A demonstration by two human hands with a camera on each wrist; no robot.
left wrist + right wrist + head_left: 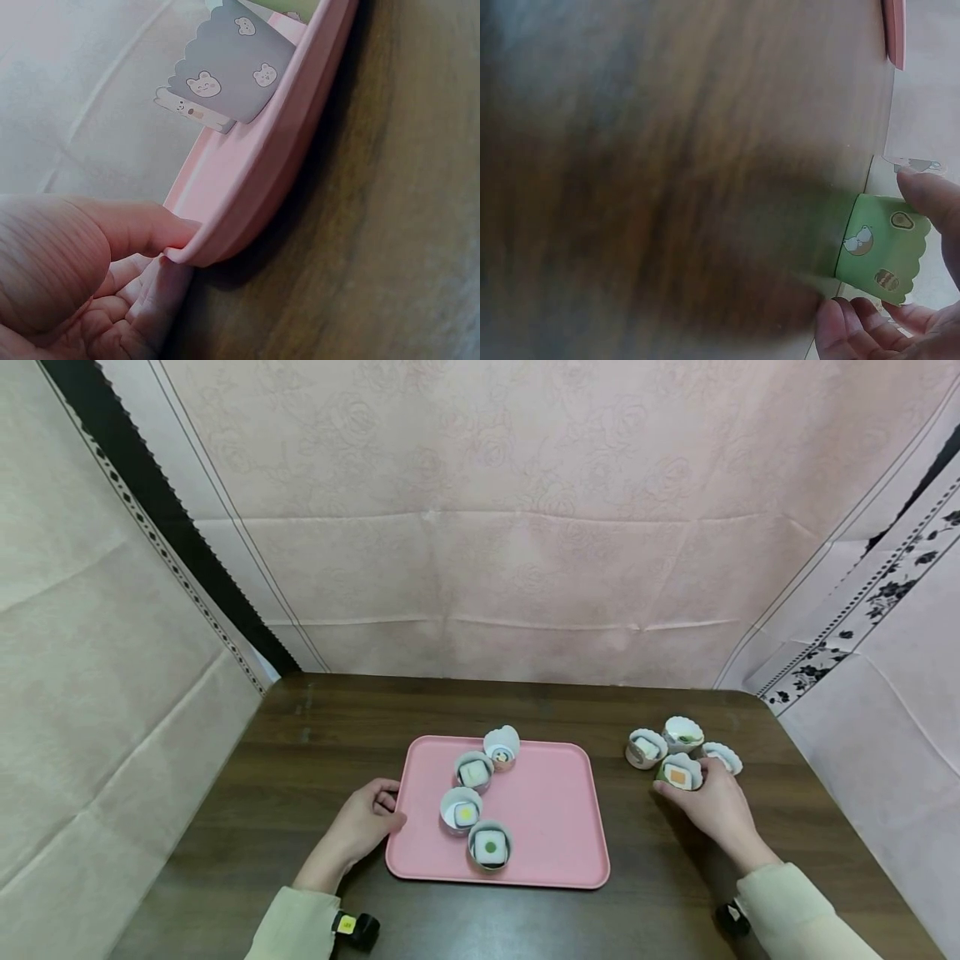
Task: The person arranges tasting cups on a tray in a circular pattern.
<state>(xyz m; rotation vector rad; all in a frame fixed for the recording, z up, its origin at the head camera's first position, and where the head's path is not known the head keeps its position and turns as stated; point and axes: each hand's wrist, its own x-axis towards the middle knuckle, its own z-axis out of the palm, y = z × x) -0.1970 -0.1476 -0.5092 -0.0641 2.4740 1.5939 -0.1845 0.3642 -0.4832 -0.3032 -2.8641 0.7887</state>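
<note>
My left hand (365, 820) pinches the left edge of the pink tray (555, 810), with the thumb on top of the rim and the fingers below, as the left wrist view shows. Several scalloped paper cake cups stand on the tray in a crooked line, among them a grey cup with bear faces (232, 64). At the right of the table my right hand (718, 802) holds a green paper cup (881, 247) between thumb and fingers. An orange-and-white square piece (678, 776) lies inside that cup.
Close around the held cup stand three more paper cups: one to the left (646, 748), one behind (682, 734) and one to the right (723, 757), partly behind the hand. The brown wooden table (337, 718) ends at hanging pale cloth (487, 568).
</note>
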